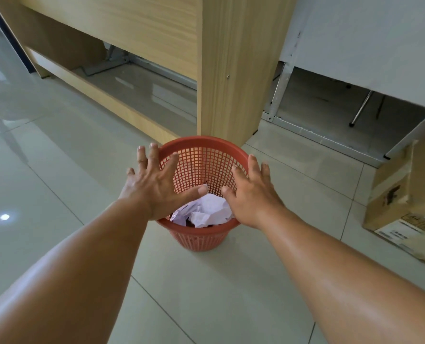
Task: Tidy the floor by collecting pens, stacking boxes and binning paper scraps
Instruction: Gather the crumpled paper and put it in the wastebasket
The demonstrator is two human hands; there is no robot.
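The bin (pixel 197 240) stands on the floor (pixel 57 194), just before the corner of a desk (pixel 226 70). Crumpled paper (pixel 205 212) lies in it. The left hand (pixel 154 187) is over its left rim and the right hand (pixel 251 197) over its right. A cardboard box (pixel 402 194) sits well to the right.

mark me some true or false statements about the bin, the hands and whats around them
1. The red basket holds crumpled white paper. True.
2. The left hand grips a pen. False: its fingers are spread and it holds nothing.
3. The red basket lies tipped on its side. False: it stands upright on the tiled floor.
4. A cardboard box sits on the floor to the right of the basket. True.
5. The right hand has its fingers straight, at the basket's right rim. True.
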